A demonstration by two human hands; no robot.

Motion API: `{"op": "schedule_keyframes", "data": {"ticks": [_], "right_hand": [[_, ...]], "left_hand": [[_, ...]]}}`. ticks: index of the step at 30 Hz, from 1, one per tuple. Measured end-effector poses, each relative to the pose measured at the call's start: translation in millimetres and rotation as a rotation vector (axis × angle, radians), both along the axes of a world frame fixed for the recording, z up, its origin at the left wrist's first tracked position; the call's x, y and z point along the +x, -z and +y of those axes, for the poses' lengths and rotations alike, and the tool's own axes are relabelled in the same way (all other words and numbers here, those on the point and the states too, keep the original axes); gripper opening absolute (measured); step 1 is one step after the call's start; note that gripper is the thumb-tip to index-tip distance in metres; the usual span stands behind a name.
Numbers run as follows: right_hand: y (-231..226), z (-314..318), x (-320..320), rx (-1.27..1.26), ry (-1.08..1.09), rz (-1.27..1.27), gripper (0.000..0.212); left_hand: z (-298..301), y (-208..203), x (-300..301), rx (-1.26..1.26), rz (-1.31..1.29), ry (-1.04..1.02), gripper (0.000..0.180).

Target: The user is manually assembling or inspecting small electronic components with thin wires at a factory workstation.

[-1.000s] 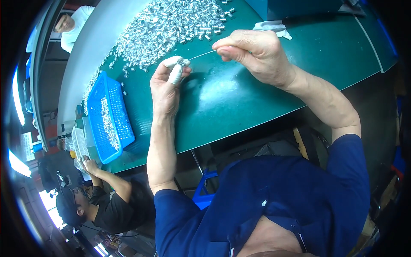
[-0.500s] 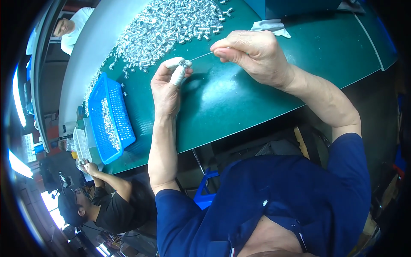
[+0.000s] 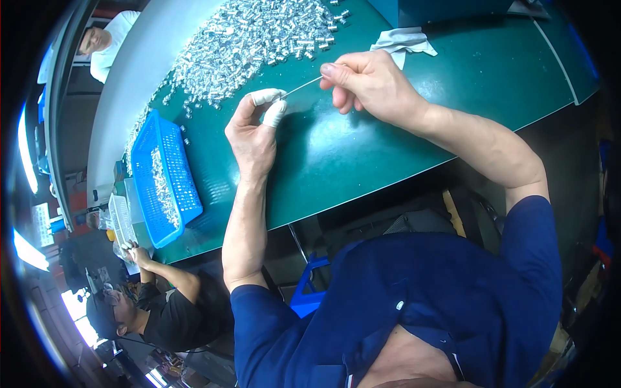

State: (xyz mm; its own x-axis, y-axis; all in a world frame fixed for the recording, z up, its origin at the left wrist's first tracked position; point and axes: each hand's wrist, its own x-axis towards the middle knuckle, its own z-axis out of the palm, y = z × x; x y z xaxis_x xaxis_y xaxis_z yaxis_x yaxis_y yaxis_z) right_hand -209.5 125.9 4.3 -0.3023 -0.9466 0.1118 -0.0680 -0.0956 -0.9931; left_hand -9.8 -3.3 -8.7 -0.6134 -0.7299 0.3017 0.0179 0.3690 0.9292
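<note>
My left hand point(image 3: 251, 143) is raised over the green table, with white covers on its thumb and forefinger. Between those two fingertips it pinches a small metal part point(image 3: 282, 98), mostly hidden by the fingers. My right hand point(image 3: 380, 89) grips a thin, straight metal rod point(image 3: 303, 86) between thumb and forefinger, its other fingers curled loosely below. The rod slants down leftward, and its far end reaches the pinched part; whether it goes inside cannot be made out.
A heap of small silvery metal parts point(image 3: 252, 45) covers the far table. To the left stands a blue basket point(image 3: 186, 178) with similar parts inside. A pale cloth point(image 3: 406, 42) lies beyond my right hand. A co-worker point(image 3: 187, 317) sits at the left; another person point(image 3: 113, 45) is farther off.
My right hand has turned, its lower fingers now showing beneath the rod. Both hands have shifted slightly, and the left fingertips now hide more of the small metal part.
</note>
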Motion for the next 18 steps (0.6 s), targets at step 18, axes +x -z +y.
{"op": "schedule_keyframes", "data": {"ticks": [18], "right_hand": [[-4.9, -6.1, -35.5, -0.728, 0.075, 1.044, 0.029]], "left_hand": [[-8.8, 1.2, 4.6, 0.386, 0.018, 0.117, 0.013]]}}
